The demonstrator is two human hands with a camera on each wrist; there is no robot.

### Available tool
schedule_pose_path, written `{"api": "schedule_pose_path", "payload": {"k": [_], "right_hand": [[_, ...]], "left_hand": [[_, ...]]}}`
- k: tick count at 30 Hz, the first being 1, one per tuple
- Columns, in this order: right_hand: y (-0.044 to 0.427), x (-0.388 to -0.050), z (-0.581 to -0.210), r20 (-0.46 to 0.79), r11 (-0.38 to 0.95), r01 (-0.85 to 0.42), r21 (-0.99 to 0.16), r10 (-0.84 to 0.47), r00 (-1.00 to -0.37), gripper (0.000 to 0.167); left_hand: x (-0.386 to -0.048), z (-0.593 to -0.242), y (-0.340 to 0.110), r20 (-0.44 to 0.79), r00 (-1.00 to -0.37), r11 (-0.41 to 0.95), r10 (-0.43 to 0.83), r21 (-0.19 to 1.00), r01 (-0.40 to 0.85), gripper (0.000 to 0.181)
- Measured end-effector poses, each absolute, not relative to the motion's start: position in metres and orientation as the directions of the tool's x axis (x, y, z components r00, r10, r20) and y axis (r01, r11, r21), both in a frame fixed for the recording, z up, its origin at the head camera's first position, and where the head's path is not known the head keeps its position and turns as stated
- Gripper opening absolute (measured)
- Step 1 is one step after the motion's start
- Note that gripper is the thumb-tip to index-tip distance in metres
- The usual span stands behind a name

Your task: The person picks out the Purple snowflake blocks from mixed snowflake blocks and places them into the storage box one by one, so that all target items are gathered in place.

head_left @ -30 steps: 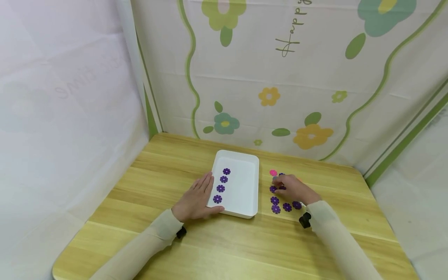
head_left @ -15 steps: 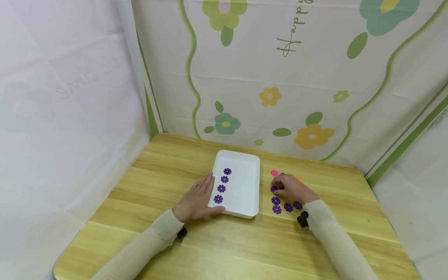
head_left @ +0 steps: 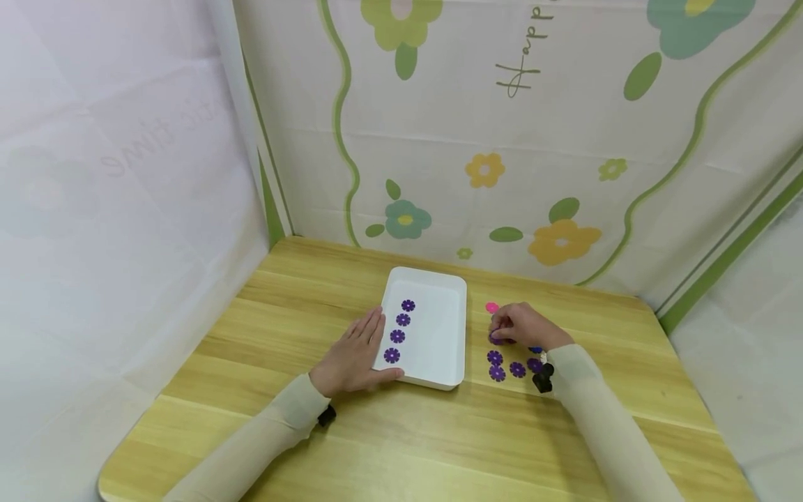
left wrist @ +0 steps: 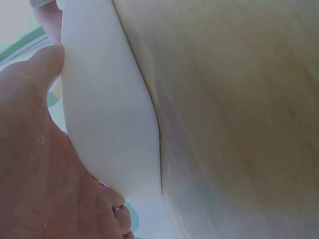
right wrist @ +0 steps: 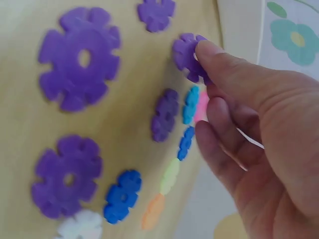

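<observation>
Newly pinched by right hand (head_left: pixel 525 326) at three o'clock from white tray (head_left: pixel 438 328): purple disc (right wrist: pixel 184 56), seemingly completing the pick-up, with left hand (head_left: pixel 348 359) straight-fingered against tray at eight o'clock.

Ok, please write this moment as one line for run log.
left grip: rests against white tray | right grip: pinches purple disc | in tray: four purple discs, one row | table: other discs beside tray

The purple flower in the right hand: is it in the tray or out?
Out: the right hand pinches the purple flower beside the tray.
</observation>
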State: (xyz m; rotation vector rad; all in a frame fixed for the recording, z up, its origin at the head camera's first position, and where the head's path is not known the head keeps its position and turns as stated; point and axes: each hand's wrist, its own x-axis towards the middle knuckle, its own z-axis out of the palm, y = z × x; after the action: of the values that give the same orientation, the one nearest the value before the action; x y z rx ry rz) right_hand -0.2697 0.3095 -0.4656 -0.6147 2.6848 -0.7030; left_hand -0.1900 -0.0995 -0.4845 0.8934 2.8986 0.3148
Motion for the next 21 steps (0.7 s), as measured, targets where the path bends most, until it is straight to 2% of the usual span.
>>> {"api": "schedule_pose_path", "payload": {"k": [7, 21], "right_hand": [[0.319, -0.276, -0.451, -0.228, 0.819, -0.272, -0.506, -0.431, -0.873, 0.016], [0.298, -0.304, -0.422, -0.14, 0.809, -0.299, -0.506, -0.418, -0.897, 0.021]], "left_hand": [[-0.191, -0.485, -0.099, -0.025, -0.825, 0.806, 0.565, 0.23, 0.546, 0.115], [-0.191, -0.485, -0.099, -0.037, -0.827, 0.813, 0.562, 0.211, 0.543, 0.116]]}}
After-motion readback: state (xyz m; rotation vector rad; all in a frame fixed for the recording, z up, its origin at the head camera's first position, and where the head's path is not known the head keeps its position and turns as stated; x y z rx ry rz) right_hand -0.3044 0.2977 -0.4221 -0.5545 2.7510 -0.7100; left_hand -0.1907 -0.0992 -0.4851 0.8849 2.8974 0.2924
